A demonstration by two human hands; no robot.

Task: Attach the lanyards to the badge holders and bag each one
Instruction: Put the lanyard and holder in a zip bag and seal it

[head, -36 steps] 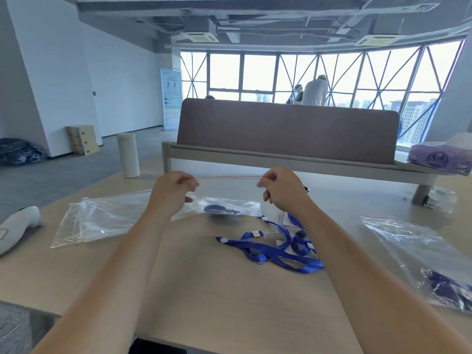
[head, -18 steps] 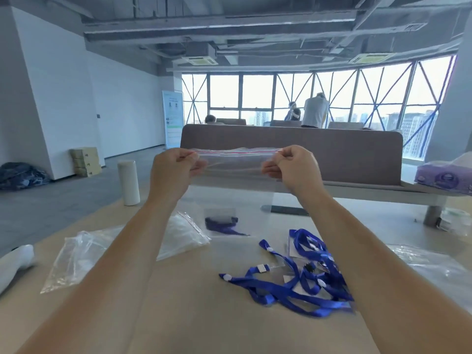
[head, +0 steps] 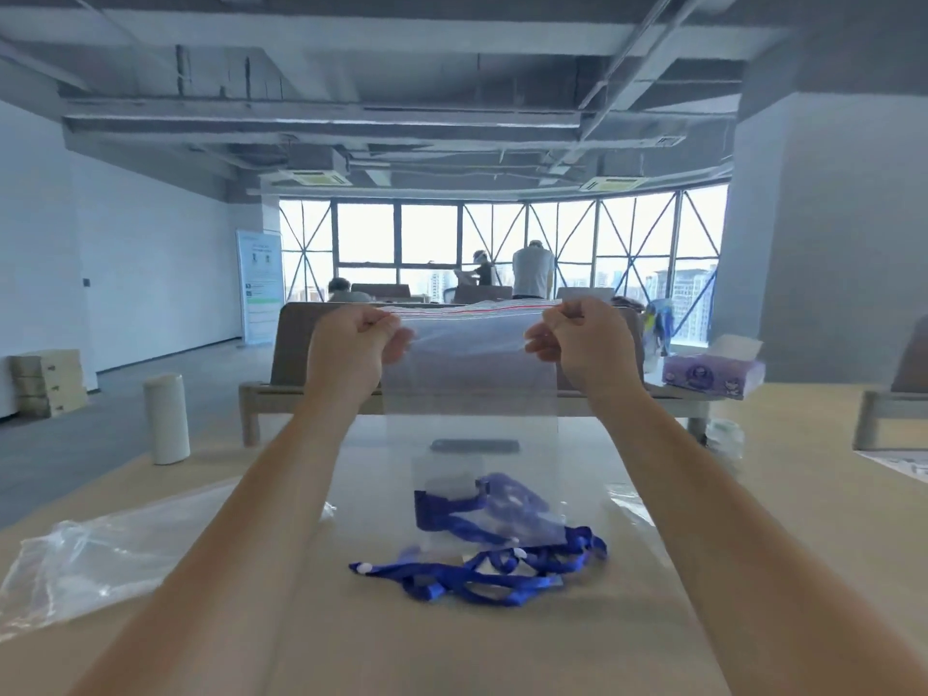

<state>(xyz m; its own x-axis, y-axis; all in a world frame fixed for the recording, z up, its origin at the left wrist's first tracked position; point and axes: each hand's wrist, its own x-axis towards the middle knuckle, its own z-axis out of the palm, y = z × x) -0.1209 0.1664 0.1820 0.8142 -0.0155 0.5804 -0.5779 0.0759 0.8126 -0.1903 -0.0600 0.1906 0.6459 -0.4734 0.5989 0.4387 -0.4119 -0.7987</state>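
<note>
Head view, bag (head: 469, 384) top stretched between left hand (head: 351, 351), right hand (head: 590, 349)

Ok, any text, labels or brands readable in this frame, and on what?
Nothing can be read.
Standing banner: printed lines, too blurred.
Purple tissue box: pattern and marks, too small.
Cardboard boxes: faint marks, unreadable.
Zip bag: no print shows.

My left hand (head: 351, 351) and right hand (head: 592, 344) are bare; my left forearm (head: 261, 494) and right forearm (head: 688, 484) show uncovered throughout.
</note>
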